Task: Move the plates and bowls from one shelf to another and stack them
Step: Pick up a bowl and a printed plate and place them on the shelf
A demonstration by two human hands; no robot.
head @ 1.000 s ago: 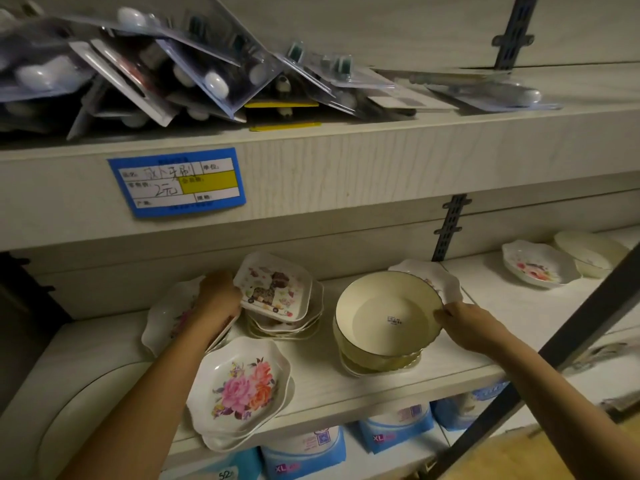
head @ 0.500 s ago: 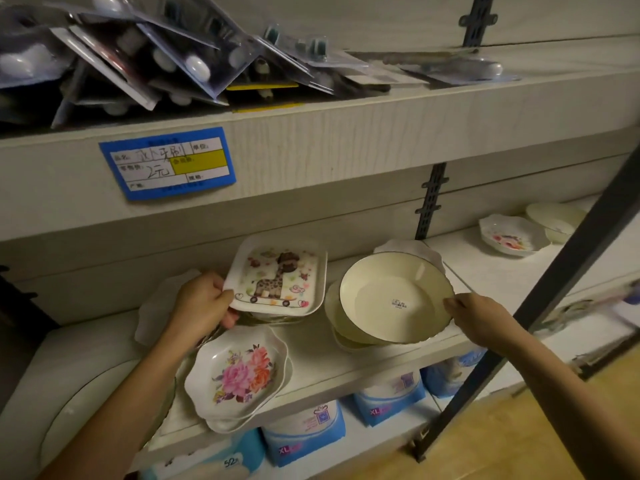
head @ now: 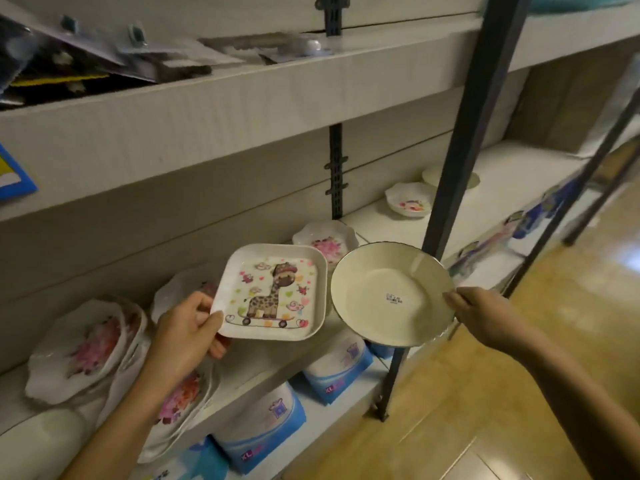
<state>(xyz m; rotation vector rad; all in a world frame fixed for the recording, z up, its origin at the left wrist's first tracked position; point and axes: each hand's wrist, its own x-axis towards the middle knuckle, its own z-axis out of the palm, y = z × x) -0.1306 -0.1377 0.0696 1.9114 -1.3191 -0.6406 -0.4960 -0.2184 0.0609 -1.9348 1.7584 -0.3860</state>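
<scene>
Off the shelf (head: 375, 221) now, seemingly, left hand (head: 187, 330) grips giraffe plate (head: 273, 292), right hand (head: 485, 315) pinches cream plate (head: 388, 292).

Up top, clear blister packs (head: 104, 60) lay jumbled on the upper shelf (head: 242, 109), and a blue price label (head: 14, 178) peeked in at the left edge. Down low, blue-and-white XL packs (head: 266, 427) sat in a row, with a dark metal post (head: 460, 150) standing on the wooden floor (head: 502, 410).

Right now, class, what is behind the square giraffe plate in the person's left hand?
Above the top edge of the giraffe plate a flowered plate shows on the shelf; beside its left edge, above the left hand, part of a pale scalloped dish. The rest of both is covered.
</scene>
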